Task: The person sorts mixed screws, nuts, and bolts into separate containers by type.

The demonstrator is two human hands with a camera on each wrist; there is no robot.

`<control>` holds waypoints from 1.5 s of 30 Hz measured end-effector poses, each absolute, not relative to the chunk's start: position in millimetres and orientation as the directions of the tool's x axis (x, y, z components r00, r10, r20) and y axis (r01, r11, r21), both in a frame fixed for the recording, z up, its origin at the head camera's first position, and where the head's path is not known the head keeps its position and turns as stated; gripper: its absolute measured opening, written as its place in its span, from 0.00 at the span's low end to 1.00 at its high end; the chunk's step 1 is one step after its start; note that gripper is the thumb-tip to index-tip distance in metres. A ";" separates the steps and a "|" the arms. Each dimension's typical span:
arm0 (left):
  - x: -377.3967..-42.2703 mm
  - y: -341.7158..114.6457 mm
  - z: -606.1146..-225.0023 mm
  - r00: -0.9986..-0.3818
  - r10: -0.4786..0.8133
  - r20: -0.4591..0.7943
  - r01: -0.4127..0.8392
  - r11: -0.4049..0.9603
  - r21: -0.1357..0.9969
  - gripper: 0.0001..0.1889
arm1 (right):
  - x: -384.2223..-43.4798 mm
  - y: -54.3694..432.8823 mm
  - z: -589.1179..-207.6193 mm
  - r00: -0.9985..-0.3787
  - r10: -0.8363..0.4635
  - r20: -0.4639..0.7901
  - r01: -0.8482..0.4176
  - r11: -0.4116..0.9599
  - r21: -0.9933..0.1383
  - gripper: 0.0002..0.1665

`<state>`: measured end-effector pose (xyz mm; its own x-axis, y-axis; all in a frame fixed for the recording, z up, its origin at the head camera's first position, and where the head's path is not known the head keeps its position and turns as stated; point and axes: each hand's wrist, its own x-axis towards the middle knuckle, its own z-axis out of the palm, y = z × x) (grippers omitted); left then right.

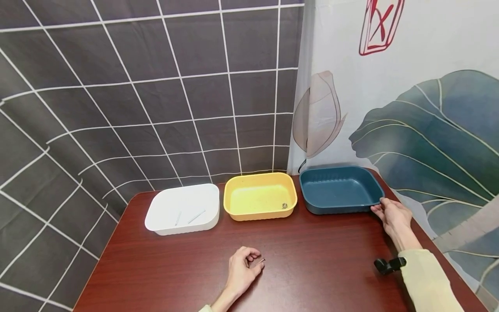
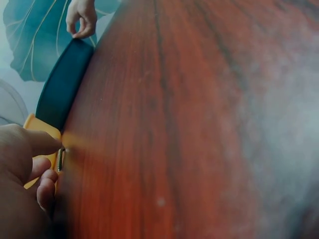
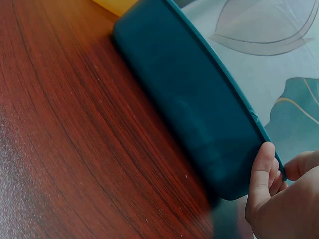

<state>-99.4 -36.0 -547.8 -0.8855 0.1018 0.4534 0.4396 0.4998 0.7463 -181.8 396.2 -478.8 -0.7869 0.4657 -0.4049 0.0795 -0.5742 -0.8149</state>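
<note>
My left hand [image 1: 242, 269] is over the front middle of the table, pinching a small metal screw [image 2: 60, 159] between thumb and fingers. The screw's far end is hidden by the fingers. At the right, my right hand [image 1: 394, 215] grips the front right corner of a dark blue plastic bin [image 1: 339, 209]. In the right wrist view, the thumb and fingers [image 3: 262, 172] are on either side of the bin's rim. The bin shows nothing inside in the head view.
A yellow bin [image 1: 259, 216] stands left of the blue one, with a small metal nut [image 1: 284, 206] in it. Farther left is a white bin [image 1: 183, 228] holding two thin metal rods [image 1: 196, 216]. All three stand along the back of the brown table [image 1: 312, 260], before hanging cloth.
</note>
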 end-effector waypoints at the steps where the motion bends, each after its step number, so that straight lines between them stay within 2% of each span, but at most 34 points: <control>1: -99.3 -35.8 -548.2 -0.882 0.103 0.460 0.445 0.504 0.740 0.16 | -181.9 396.2 -478.7 -0.787 0.466 -0.405 0.079 -0.574 -0.815 0.06; 11: -99.8 -34.9 -548.4 -0.869 0.115 0.481 0.468 0.510 0.722 0.17 | -181.8 395.8 -478.5 -0.786 0.466 -0.407 0.083 -0.571 -0.816 0.04; 15: -100.1 -34.4 -548.9 -0.873 0.111 0.475 0.458 0.520 0.721 0.16 | -182.2 395.9 -479.2 -0.787 0.467 -0.404 0.069 -0.582 -0.810 0.07; 27: -101.8 -30.4 -550.0 -0.804 0.157 0.573 0.548 0.569 0.613 0.13 | -183.4 396.3 -481.9 -0.781 0.480 -0.400 0.066 -0.573 -0.817 0.08; 34: -101.7 -31.8 -547.4 -0.818 0.194 0.542 0.547 0.554 0.627 0.12 | -183.0 396.1 -482.1 -0.781 0.483 -0.397 0.066 -0.567 -0.821 0.08; 45: -105.9 -31.1 -537.7 -0.880 0.138 0.455 0.460 0.492 0.739 0.11 | -183.8 396.6 -481.8 -0.783 0.483 -0.393 0.066 -0.564 -0.823 0.07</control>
